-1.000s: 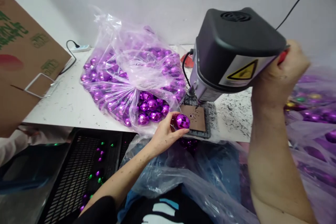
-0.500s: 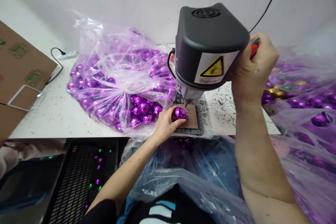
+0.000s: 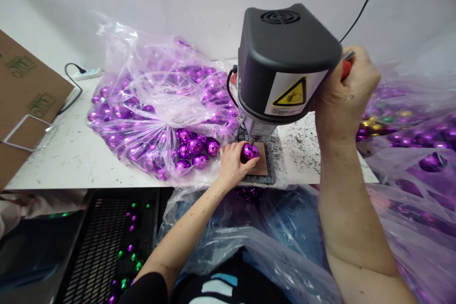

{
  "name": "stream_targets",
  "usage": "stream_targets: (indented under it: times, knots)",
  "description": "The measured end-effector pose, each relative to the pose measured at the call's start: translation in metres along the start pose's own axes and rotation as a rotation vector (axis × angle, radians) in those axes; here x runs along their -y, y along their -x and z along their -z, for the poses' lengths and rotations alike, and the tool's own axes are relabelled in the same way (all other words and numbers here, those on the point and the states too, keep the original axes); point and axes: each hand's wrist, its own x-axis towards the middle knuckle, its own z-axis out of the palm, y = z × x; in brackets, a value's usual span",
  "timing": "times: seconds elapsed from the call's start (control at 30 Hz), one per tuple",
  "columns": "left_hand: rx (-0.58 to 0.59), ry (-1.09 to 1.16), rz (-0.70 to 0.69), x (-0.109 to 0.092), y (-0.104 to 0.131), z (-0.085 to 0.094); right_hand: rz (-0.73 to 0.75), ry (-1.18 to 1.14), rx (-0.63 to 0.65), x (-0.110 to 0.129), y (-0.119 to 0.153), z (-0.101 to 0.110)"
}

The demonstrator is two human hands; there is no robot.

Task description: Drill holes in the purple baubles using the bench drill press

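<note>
My left hand (image 3: 234,162) has its thumb and fingers round a shiny purple ball (image 3: 250,151), on a brown pad (image 3: 261,164) at the base of a black machine (image 3: 285,57). The ball sits right under the machine's tip. At the machine's right side, my right hand (image 3: 351,92) is wrapped round a red-ended handle (image 3: 346,67). Left of my left hand, an open clear plastic bag (image 3: 156,99) holds several purple balls (image 3: 194,146).
A cardboard box (image 3: 32,90) and a power strip (image 3: 87,74) are on the left. Below the white table (image 3: 81,161) is a black crate (image 3: 96,247) with small balls. Bagged purple, gold and green balls (image 3: 402,126) lie at right. Dark shavings surround the machine's base.
My left hand has moved the purple ball slightly right and away from me, under the machine's tip. My right hand is still on the handle. More small balls show in the crate.
</note>
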Motion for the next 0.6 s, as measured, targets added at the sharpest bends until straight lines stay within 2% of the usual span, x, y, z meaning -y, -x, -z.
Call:
stream_targets:
  times: [0.13, 0.3, 0.5, 0.6]
  knots:
    - [0.012, 0.059, -0.040, 0.001, 0.002, -0.003, -0.087, -0.030, 0.011, -0.001, 0.000, 0.000]
    - [0.020, 0.076, -0.064, 0.005, 0.004, -0.002, -0.053, -0.024, -0.015, 0.001, 0.008, 0.005]
    - [0.023, 0.073, -0.079, 0.006, 0.004, -0.002, 0.066, 0.028, -0.202, 0.002, 0.055, 0.015]
    - [0.039, 0.074, -0.065, 0.005, 0.003, -0.002, 0.110, 0.051, -0.239, -0.002, 0.079, 0.018]
